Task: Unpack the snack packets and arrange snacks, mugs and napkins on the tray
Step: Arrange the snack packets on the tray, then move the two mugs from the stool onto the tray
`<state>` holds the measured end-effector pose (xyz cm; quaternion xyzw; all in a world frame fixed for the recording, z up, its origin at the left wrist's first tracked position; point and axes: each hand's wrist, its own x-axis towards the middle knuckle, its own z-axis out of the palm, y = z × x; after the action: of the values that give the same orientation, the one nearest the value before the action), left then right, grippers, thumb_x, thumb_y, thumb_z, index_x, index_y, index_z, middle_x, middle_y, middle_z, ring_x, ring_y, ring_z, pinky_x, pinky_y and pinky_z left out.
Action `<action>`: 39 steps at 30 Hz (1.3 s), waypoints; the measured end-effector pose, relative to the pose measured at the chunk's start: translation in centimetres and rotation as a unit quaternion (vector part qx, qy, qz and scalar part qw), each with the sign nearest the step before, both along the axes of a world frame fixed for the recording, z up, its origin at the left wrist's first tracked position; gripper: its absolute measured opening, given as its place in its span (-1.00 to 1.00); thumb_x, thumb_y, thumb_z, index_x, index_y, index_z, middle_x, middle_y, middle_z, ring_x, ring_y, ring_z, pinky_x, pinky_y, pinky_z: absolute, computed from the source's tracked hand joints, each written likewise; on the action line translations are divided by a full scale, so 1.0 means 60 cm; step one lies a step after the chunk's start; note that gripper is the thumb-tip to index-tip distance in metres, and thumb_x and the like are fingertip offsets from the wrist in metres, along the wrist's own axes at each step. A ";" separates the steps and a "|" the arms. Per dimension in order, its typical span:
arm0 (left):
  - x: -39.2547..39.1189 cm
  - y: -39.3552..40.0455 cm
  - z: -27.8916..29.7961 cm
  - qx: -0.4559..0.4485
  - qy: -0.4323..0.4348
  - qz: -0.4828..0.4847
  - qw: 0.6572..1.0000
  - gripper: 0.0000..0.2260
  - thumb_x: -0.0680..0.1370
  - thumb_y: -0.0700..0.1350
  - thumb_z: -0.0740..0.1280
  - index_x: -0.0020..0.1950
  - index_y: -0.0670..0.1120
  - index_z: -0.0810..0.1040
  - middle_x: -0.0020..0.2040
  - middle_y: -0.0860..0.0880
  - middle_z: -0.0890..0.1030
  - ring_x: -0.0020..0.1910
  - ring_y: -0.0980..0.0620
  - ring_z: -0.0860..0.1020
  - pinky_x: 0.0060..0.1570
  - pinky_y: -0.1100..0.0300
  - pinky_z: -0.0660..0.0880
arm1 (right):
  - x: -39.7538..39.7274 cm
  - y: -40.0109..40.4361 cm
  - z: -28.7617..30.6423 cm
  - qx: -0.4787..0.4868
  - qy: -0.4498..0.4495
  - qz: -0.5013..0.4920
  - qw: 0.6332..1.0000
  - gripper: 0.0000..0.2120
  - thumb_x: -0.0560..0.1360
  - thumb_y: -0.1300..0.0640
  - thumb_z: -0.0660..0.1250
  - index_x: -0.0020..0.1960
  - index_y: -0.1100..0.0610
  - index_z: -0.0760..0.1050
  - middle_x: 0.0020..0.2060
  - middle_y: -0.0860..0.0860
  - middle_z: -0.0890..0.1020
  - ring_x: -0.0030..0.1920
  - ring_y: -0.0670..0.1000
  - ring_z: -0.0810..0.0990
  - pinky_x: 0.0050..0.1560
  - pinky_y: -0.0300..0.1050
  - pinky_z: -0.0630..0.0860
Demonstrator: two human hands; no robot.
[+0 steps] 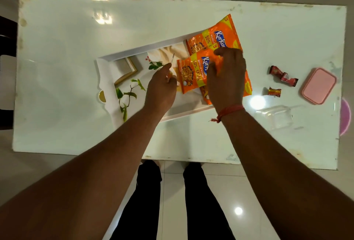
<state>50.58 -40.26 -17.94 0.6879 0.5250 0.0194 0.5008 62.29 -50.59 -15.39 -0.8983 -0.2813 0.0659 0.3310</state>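
Note:
A white printed tray (107, 61) lies tilted in the middle of the table. Orange snack packets rest on its right end: one packet (216, 34) lies at the far corner, and a nearer packet (191, 75) is lifted by my right hand (226, 78), which grips its top edge. A third orange packet (247, 86) shows partly under that hand. My left hand (161, 88) holds small scissors (172, 59) with the metal tip pointing up beside the nearer packet.
Small red wrapped candies (283, 75) and another (274, 91) lie right of the tray. A pink lidded box (319, 86) sits near the right edge, with a clear plastic container (277, 117) in front of it. The white table's (57, 86) left half is bare.

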 end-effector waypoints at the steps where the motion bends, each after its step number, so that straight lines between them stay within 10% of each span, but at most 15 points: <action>1: -0.018 0.005 0.003 0.057 0.008 -0.041 0.997 -0.64 0.64 -0.09 0.20 0.45 -0.01 0.40 0.38 -0.03 0.50 0.32 0.02 0.48 0.22 0.25 0.37 | -0.021 0.007 0.003 -0.011 -0.014 0.025 1.000 -0.74 0.52 0.17 0.31 0.19 0.18 0.50 0.15 0.16 0.54 0.17 0.16 0.50 0.23 -0.03 0.40; 6: -0.140 0.065 -0.003 0.288 0.077 -0.195 0.934 -0.54 0.62 0.08 0.15 0.47 -0.09 0.37 0.43 -0.16 0.44 0.45 -0.18 0.35 0.43 -0.13 0.28 | -0.121 0.063 -0.010 -0.167 0.001 0.173 0.971 -0.43 0.54 -0.07 0.26 0.48 0.11 0.27 0.46 0.18 0.34 0.46 0.26 0.27 0.44 0.21 0.27; 12: -0.287 0.143 0.017 0.325 0.251 -0.271 0.871 -0.37 0.58 0.32 -0.08 0.59 0.06 0.11 0.61 -0.13 0.07 0.57 -0.26 0.04 0.44 -0.36 0.05 | -0.211 0.141 -0.015 -0.255 0.006 0.244 0.936 -0.21 0.51 -0.28 0.22 0.59 -0.01 -0.01 0.59 0.13 0.03 0.56 0.29 0.01 0.44 0.37 0.13; 39: -0.520 0.334 0.105 0.322 0.287 -0.191 0.881 -0.32 0.56 0.40 -0.23 0.60 0.10 -0.17 0.62 -0.06 -0.18 0.58 -0.19 -0.21 0.49 -0.29 -0.18 | -0.421 0.348 0.043 -0.255 -0.039 0.332 0.907 -0.22 0.51 -0.44 -0.16 0.59 -0.07 -0.21 0.60 0.02 -0.13 0.59 0.15 -0.14 0.52 0.28 -0.01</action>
<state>19.39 -20.20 -11.63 0.8737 0.4690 -0.1071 0.0725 37.03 -29.72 -12.81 -0.8089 -0.5491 0.2065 0.0383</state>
